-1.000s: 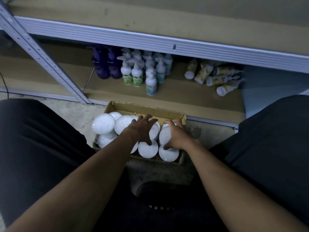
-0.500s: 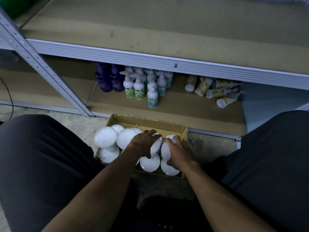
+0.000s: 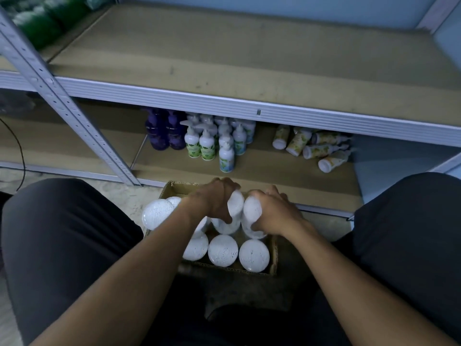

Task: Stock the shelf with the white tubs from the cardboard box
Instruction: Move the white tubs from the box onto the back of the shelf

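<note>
Half a second ago both hands lay flat on the tubs; now each hand has closed around one and lifted it a little. The left hand (image 3: 214, 201) grips a white tub (image 3: 235, 204), and the right hand (image 3: 273, 212) grips another white tub (image 3: 252, 211). The two tubs are side by side, nearly touching, above the cardboard box (image 3: 273, 248) on the floor between the person's knees. Three tubs (image 3: 222, 249) show in the front row, and at least two more on the left. The wide brown shelf (image 3: 224, 58) above has lots of bare room. The lower shelf holds two purple bottles (image 3: 166, 132), a bunch of white pump bottles (image 3: 217, 141), and five bottles lying down (image 3: 311, 147).
</note>
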A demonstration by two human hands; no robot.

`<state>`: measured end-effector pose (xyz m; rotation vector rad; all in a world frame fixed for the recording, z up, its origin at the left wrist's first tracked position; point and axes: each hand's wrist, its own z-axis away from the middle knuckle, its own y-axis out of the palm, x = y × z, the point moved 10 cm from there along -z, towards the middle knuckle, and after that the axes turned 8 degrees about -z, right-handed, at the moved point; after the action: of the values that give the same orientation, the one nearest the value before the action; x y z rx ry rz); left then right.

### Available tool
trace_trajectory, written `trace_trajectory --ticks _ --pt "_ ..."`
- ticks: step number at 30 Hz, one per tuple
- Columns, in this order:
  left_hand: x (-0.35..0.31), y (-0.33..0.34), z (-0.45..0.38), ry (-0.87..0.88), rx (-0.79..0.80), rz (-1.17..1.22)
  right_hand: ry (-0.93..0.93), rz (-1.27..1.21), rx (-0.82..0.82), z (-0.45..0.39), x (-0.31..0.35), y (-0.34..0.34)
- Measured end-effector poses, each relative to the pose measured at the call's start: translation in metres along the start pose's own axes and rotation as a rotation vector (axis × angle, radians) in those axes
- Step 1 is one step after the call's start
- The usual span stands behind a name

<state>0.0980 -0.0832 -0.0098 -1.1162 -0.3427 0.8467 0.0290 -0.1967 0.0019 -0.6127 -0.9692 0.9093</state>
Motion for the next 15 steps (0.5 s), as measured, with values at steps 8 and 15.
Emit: trace_trajectory --ticks 8,15 --pt "-0.017 -0.12 0.047 0.015 -0.132 -0.031 -0.064 0.077 -0.048 0.05 0.052 -0.116" --pt "-0.069 -0.242 0.088 0.099 -0.267 -0.135 -0.062 0.088 -0.225 0.107 0.076 -0.225"
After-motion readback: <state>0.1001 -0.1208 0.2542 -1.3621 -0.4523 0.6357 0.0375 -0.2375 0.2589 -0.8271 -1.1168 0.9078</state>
